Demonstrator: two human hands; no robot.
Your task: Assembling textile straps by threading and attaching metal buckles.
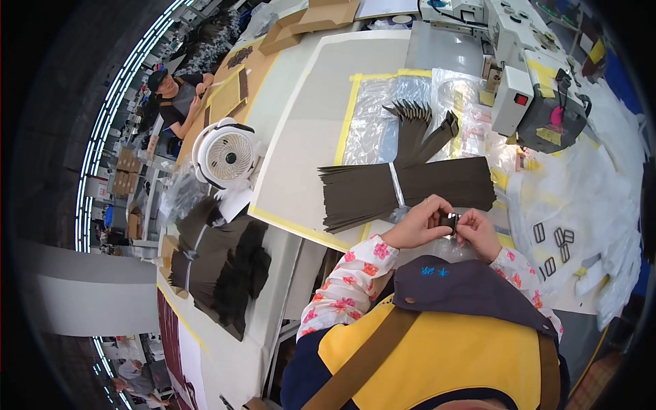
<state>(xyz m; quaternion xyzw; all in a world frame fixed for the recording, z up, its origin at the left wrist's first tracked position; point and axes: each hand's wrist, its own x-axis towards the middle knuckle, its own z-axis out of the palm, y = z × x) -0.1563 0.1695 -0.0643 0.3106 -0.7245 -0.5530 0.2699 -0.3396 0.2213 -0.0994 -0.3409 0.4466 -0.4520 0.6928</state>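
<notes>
My left hand (418, 224) and my right hand (477, 233) meet close to my chest, both pinching a small dark piece with a metal buckle (450, 222) between the fingertips. Just beyond them lies a thick bundle of dark brown straps (369, 188), tied at its middle with a pale band. More dark straps (418, 130) fan out behind it on clear plastic sheeting (372, 113). Several metal rectangular buckles (555, 240) lie loose on the white cover at my right.
A white and grey sewing machine (529, 75) stands at the back right. A small white fan (225, 156) sits at the left, with heaps of dark material (219, 263) below it. Cardboard boxes (311, 20) lie at the far end. Another person (176, 96) sits at the far left.
</notes>
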